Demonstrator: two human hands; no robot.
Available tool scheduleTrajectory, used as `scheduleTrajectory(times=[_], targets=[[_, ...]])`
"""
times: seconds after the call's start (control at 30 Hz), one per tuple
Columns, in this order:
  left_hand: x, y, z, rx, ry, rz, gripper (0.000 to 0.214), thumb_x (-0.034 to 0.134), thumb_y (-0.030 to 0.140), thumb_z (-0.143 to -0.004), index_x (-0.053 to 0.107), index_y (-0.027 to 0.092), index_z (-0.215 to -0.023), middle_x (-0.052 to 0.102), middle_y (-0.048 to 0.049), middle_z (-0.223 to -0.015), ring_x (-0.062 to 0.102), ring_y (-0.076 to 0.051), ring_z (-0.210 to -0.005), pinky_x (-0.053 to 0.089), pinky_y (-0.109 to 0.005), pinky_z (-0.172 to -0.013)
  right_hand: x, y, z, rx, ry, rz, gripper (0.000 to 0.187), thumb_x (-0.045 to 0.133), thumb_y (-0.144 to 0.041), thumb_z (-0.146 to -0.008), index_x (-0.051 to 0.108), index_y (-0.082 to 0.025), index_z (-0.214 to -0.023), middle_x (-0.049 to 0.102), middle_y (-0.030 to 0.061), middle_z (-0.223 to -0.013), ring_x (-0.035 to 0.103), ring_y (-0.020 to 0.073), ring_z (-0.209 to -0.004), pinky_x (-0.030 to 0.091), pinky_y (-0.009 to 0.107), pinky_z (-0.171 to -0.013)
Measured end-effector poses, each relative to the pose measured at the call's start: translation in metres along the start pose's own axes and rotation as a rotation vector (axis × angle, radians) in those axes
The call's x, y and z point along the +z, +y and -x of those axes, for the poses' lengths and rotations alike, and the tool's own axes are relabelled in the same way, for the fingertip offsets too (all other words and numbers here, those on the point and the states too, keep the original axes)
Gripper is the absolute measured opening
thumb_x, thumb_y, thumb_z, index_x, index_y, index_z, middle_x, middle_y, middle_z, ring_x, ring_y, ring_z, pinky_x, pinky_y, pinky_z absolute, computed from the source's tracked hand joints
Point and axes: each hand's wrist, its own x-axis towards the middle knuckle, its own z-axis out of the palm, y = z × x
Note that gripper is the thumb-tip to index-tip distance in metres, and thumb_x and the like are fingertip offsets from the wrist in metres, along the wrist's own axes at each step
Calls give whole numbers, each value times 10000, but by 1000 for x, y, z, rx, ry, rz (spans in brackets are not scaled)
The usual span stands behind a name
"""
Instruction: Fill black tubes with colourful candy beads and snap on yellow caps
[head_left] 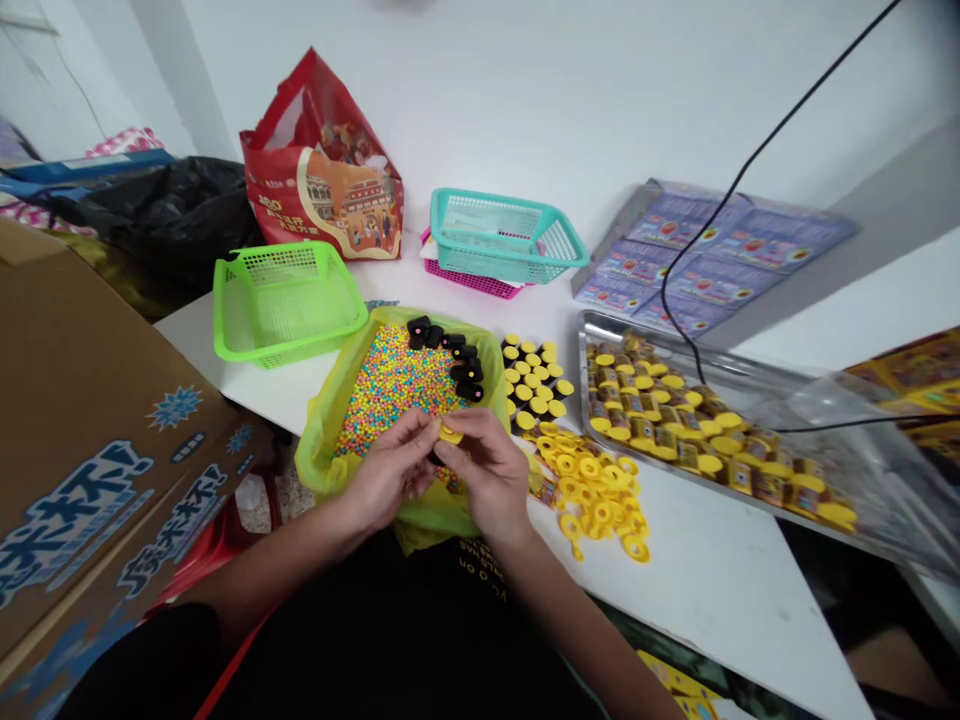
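My left hand point(394, 470) and my right hand point(487, 472) meet above a yellow-green plastic bag point(322, 465) filled with multicoloured candy beads point(394, 385). My right fingers pinch a small yellow cap point(451, 434), and my left fingers close around a small black tube point(434, 458), mostly hidden. Several black tubes point(457, 355) lie in a row on the beads. To the right stand several black tubes with yellow tops point(532, 380), and loose yellow ring caps point(592, 490) lie nearer my right hand.
A metal tray point(645, 420) holds rows of small packaged items with yellow caps. Behind stand a green basket point(285, 300), a teal basket point(506, 240) on a pink one point(472, 280), a red bag point(322, 170) and printed purple cards point(712, 255). A cardboard box point(90, 430) fills the left side.
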Motion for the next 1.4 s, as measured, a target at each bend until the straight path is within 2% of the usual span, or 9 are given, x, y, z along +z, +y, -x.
scheduleTrajectory(times=[0.27, 0.37, 0.47, 0.6, 0.7, 0.8, 0.93, 1.1, 1.4], targets=[[-1, -5, 3, -37, -16, -14, 421, 768, 538, -786, 509, 206, -776, 431, 66, -616, 385, -62, -456, 245, -194, -391, 0, -9, 11, -204, -13, 323, 84, 694, -299, -881, 748, -305, -945, 687, 57, -968, 655, 233, -908, 538, 411, -805], [-4, 0, 0, -79, -117, -142, 401, 697, 586, -830, 531, 222, -821, 476, 58, -601, 453, -92, -448, 306, -212, -396, -13, -13, 9, -223, -35, 364, 74, 692, -294, -882, 749, -299, -928, 694, 57, -955, 656, 231, -891, 532, 403, -789], [-9, 18, -12, -56, -213, -468, 385, 633, 607, -869, 595, 231, -942, 579, 22, -690, 543, -132, -518, 360, -237, -435, -45, -5, 2, -189, 177, 399, 52, 713, -314, -873, 731, -288, -914, 691, 52, -968, 638, 223, -876, 507, 378, -747], [-24, 52, -53, 270, -130, -1007, 312, 623, 506, -907, 631, 206, -824, 508, 25, -629, 496, -143, -574, 349, -255, -521, -93, 37, -10, -2, 434, 547, 166, 742, -382, -806, 667, -239, -844, 638, 26, -852, 562, 190, -686, 471, 357, -670], [-32, 66, -95, 449, 12, -1449, 214, 625, 349, -929, 634, 183, -794, 533, 8, -640, 504, -159, -610, 372, -280, -593, -111, 74, -14, 45, 343, 691, 176, 686, -377, -766, 593, -229, -746, 602, 30, -805, 542, 198, -678, 465, 351, -648], [-28, 62, -130, 469, -4, -1716, 128, 630, 262, -920, 671, 157, -858, 627, -60, -800, 612, -215, -779, 444, -321, -710, -115, 88, -12, 3, 241, 850, 148, 623, -357, -761, 562, -236, -700, 595, 56, -802, 566, 237, -768, 484, 379, -709], [-9, 39, -152, 458, -131, -1807, 160, 674, 236, -861, 716, 158, -994, 670, -110, -1005, 663, -267, -929, 492, -353, -792, -114, 81, -5, -43, 259, 922, 173, 621, -399, -788, 612, -227, -776, 641, 90, -918, 607, 267, -886, 506, 410, -779], [3, 22, -166, 418, -234, -1891, 226, 690, 236, -807, 728, 142, -1009, 675, -134, -1117, 685, -282, -969, 523, -354, -799, -119, 73, 2, 11, 305, 766, 220, 639, -439, -832, 640, -223, -790, 668, 79, -957, 635, 246, -912, 518, 352, -712], [6, 41, -158, 428, -256, -1965, 277, 619, 253, -829, 694, 111, -1054, 723, -157, -1059, 684, -297, -998, 522, -371, -834, -166, 49, 21, 183, 573, 600, 299, 704, -503, -764, 648, -210, -739, 672, 40, -802, 610, 200, -736, 497, 337, -699]])
